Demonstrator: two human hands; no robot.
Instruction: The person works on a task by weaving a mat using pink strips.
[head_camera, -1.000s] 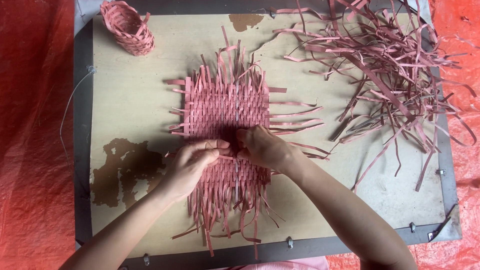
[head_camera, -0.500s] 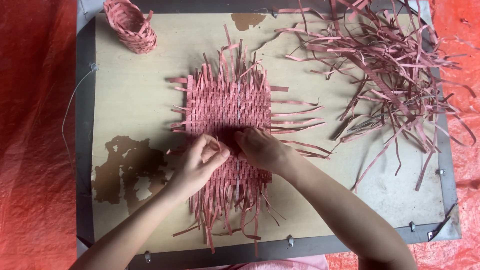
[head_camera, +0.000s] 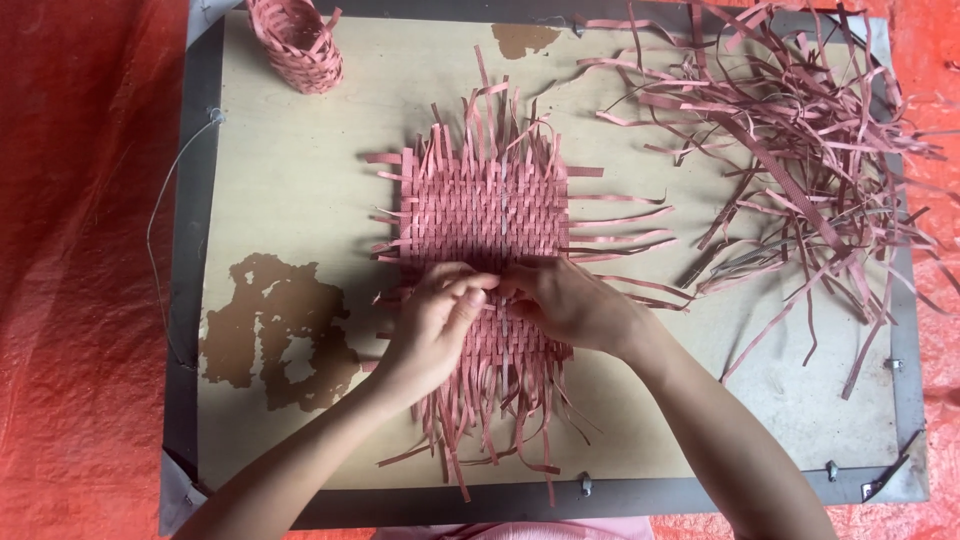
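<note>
I see left hand (head_camera: 432, 330) and right hand (head_camera: 565, 303) pinching strips mid woven mat (head_camera: 485, 205), board centre. My worry: a hard tug loosens the weave; loose strips (head_camera: 790, 150) at 2 o'clock.

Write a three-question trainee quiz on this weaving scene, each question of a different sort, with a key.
1. True or false: the loose strips lie left of the mat.
2. What stands at the board's top left corner? A) a small woven basket B) scissors C) a cup
3. Where do the left hand and right hand meet?

Key: 1. False, they lie right of it. 2. A. 3. Over the middle of the mat, fingertips together on its strips.
</note>
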